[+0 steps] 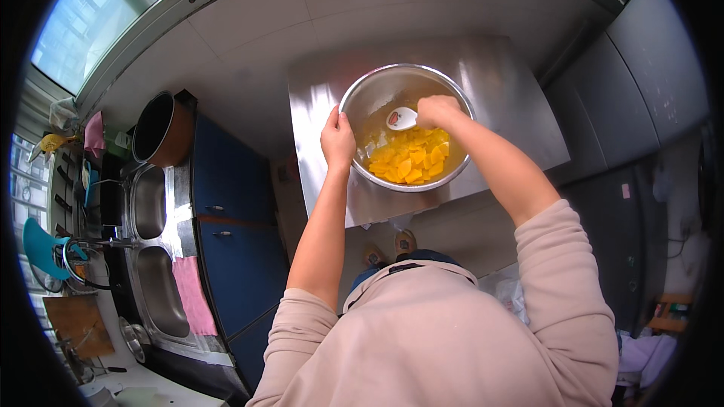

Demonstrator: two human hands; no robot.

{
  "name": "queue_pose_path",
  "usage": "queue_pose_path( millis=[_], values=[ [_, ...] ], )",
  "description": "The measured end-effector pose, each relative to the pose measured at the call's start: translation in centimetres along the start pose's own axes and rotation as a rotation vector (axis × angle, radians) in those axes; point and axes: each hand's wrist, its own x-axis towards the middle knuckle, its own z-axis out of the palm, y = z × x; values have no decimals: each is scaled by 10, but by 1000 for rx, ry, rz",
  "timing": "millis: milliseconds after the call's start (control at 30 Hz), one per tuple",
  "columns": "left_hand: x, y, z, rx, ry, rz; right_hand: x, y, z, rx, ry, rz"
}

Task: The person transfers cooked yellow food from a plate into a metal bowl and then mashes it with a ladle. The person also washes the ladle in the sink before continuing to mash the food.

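Note:
A large stainless steel bowl (376,76) stands on the metal table in front of me. My left hand (338,140) grips its left rim, thumb on the edge. Inside the bowl my right hand (438,112) is closed around a white spoon (402,118) with a printed face-like figure on its head. The spoon's handle is hidden by my fist. Yellow-orange slices (413,158), perhaps pumpkin or mango, are heaped on the side of the bowl nearer me, below the spoon. The bowl's inner wall looks wet and smeared yellow around them.
The stainless steel table (509,90) backs against a tiled wall. To the left are a double sink (151,203) with a faucet, a brown pot (164,130), a pink cloth (194,294) and blue cabinets (235,169). A dark cabinet (605,226) stands at the right.

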Motion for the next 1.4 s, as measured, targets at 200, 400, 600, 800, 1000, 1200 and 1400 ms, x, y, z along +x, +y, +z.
queue_pose_path(
  millis=[200, 400, 600, 800, 1000, 1200, 1400],
  values=[
    [-5, 8, -2, 11, 22, -12, -3, 6, 3, -124, 38, -74],
    [-2, 8, -2, 44, 4, -17, -10, -23, 22, -7, 64, -136],
    [-3, 8, -4, 38, 16, -7, -13, -14, -7, -188, 31, -121],
    [-3, 14, -1, 59, 7, -20, -10, 9, 13, -219, 30, -123],
    [0, 8, -2, 19, 3, -9, -21, 14, -11, -268, 23, -156],
    [0, 8, 0, 30, -2, 16, -20, 9, 19, -248, 53, -202],
    [-1, 9, -2, 34, 9, 11, -34, -1, 15, -149, 72, -276]
  ],
)
